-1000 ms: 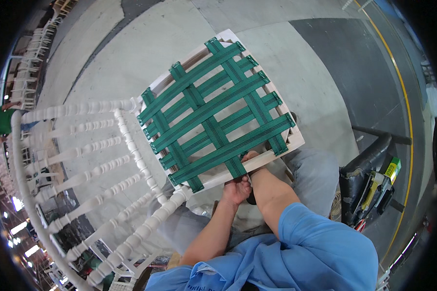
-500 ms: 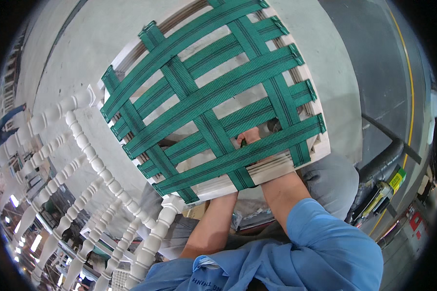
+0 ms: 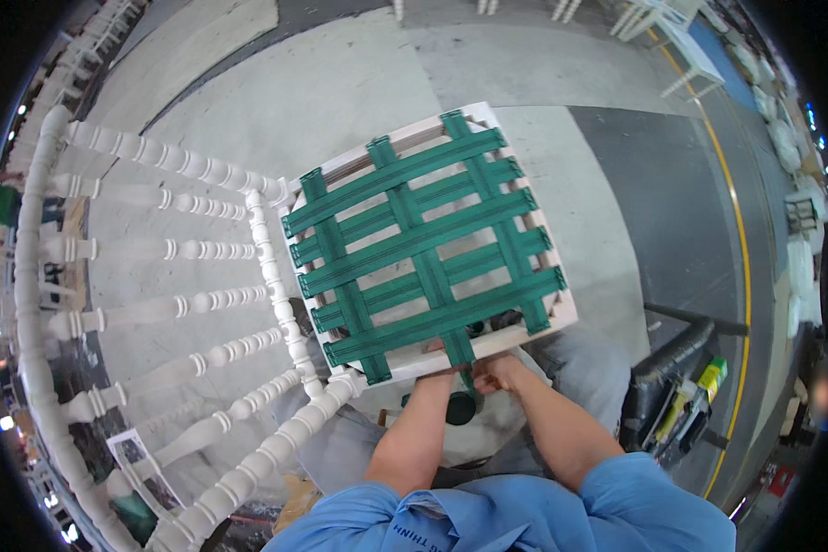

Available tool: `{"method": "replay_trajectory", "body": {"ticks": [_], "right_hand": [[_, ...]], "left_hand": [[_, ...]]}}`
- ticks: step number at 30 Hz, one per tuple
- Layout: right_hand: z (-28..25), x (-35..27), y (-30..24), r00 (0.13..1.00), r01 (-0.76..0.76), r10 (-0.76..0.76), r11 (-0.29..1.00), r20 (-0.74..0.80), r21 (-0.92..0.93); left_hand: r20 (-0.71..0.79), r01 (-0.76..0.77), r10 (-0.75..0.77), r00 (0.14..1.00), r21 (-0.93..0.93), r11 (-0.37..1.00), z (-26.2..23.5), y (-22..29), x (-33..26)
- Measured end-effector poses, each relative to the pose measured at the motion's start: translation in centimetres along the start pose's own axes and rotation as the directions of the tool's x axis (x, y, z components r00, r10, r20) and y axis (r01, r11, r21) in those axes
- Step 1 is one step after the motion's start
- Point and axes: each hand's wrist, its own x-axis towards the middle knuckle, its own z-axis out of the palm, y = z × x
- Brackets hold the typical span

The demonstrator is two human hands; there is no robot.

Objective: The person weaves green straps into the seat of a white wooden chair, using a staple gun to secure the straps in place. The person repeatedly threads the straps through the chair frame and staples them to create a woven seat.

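A white wooden chair lies in front of me, its seat frame (image 3: 561,322) crossed by woven green webbing straps (image 3: 414,247). My right hand (image 3: 495,372) is just outside the frame's near edge, fingers closed on the loose end of a green strap (image 3: 467,377) that hangs over that edge. Below the strap is a dark green roll (image 3: 460,408), apparently of webbing. My left hand (image 3: 438,375) reaches beneath the near rail; the frame and webbing hide most of its fingers.
The chair's back of turned white spindles (image 3: 213,250) spreads out to the left. On the right, a black padded rest (image 3: 669,363) stands beside a yellow-green tool or package (image 3: 711,379). Other white furniture (image 3: 685,51) stands at the far right.
The seat looks smaller and lower in view, with the whole chair back now showing. My right hand has come out from under the frame to its near edge, and the green roll has appeared.
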Motion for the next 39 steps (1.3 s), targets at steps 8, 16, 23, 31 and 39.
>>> {"method": "replay_trajectory", "body": {"ticks": [8, 16, 23, 31, 39], "right_hand": [[-11.1, -24.1, 6.3, 0.343, 0.730, -0.814, 0.545, -0.468, -0.413], [-32.1, -30.4, 17.2, 0.194, -0.003, -0.245, 0.968, -0.950, -0.250], [-33.6, -27.7, 16.5, 0.154, -0.068, -0.203, 0.974, -0.967, -0.216], [-23.8, -34.8, 12.3, 0.139, 0.333, -0.541, 0.815, -0.830, -0.475], [-7.3, -36.4, 0.6, 0.652, 0.657, -0.651, 0.741, -0.388, -0.140]], "left_hand": [[-0.156, -0.087, 0.100, 0.983, 0.088, 0.992, 3.8, -0.5, 0.6], [-0.199, -0.103, 0.105, 0.974, 0.024, 0.994, 5.4, -2.0, -2.1], [-0.268, -0.078, 0.085, 0.960, 0.037, 0.996, 6.7, -2.6, -4.0], [-0.044, -0.015, 0.026, 0.999, 0.220, 0.975, 6.4, -2.3, -4.3], [0.221, -0.069, 0.012, 0.975, 0.249, 0.966, 5.0, -0.8, -1.4]]}}
